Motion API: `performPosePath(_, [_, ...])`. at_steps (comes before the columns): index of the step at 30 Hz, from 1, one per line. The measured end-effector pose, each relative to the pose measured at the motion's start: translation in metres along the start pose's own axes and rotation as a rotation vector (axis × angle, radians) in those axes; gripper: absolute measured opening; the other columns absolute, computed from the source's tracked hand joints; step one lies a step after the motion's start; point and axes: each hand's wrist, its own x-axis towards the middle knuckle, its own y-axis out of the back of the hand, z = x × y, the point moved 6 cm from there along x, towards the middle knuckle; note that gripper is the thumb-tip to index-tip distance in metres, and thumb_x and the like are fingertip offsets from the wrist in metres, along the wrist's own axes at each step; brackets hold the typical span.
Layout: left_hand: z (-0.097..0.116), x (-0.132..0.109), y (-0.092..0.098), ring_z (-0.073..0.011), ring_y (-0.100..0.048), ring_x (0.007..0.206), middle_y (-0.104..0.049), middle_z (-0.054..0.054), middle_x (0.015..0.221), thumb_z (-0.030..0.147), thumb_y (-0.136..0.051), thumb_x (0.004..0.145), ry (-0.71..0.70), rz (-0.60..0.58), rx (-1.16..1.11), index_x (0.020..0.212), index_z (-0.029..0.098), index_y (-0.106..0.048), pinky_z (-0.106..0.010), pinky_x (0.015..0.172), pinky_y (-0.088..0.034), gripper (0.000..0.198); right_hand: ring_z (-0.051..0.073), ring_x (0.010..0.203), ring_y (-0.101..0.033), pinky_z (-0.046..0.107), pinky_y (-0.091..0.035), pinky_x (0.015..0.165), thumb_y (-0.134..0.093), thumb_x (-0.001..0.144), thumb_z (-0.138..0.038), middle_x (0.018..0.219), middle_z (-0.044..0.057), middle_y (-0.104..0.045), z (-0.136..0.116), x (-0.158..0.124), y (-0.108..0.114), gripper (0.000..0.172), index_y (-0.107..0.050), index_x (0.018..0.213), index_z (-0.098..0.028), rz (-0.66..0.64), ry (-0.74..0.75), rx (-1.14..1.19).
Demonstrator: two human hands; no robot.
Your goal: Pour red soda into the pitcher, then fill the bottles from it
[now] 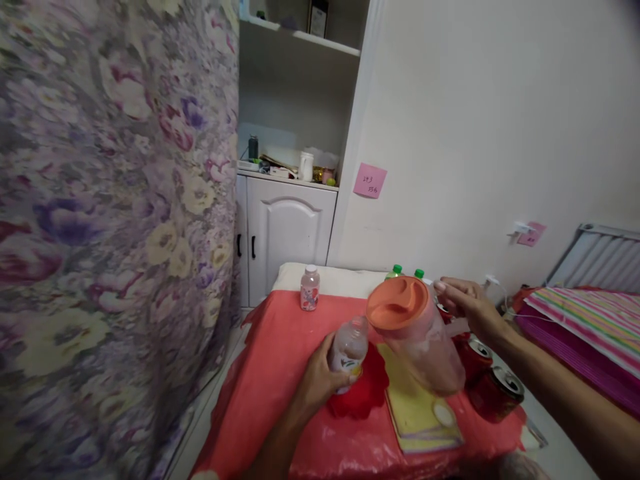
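Orange-lidded pitcher [425, 350] tilted in right hand [467, 303] | left hand [317, 381] wraps bottle [349, 347]

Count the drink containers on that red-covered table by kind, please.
Small clear bottles: 2, one standing, one in the left hand
Green-capped bottles: 2
Red cans: 2 in plain view
Pitcher with orange lid: 1
Total: 7

A thin red plastic sheet [280, 353] is lying glossy and wrinkled over the worktop. The jug [433, 357] is showing cloudy, translucent plastic under a matt orange lid [397, 303]. The small bottle [349, 347] is looking like clear, smooth plastic. The red cans [495, 393] are gleaming like metal.
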Motion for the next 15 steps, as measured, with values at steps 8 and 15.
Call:
performPosePath(8, [0.009,-0.001,0.003,-0.0216,-0.069,0.083,-0.073,-0.001,0.093,0.015,-0.081,0.05,0.029,0.037,-0.079,0.111,0.017,-0.059,-0.029,0.072,-0.055,0.064,0.011,0.044,-0.029,0.027,-0.029,0.043,-0.061,0.083,-0.044,0.046,-0.007,-0.032,0.085,-0.03,0.016,0.043,-0.039,0.052,-0.024,0.424,-0.064,0.367])
performPosePath(15, [0.005,0.002,0.006,-0.0256,-0.071,0.088,-0.073,-0.005,0.097,0.019,-0.083,0.052,0.074,0.071,-0.074,0.112,0.017,-0.057,-0.034,0.078,-0.058,0.065,0.01,0.046,-0.03,0.024,-0.026,0.041,-0.062,0.081,-0.042,0.053,-0.007,-0.037,0.138,-0.054,0.022,0.032,-0.045,0.062,-0.023,0.586,-0.064,0.395])
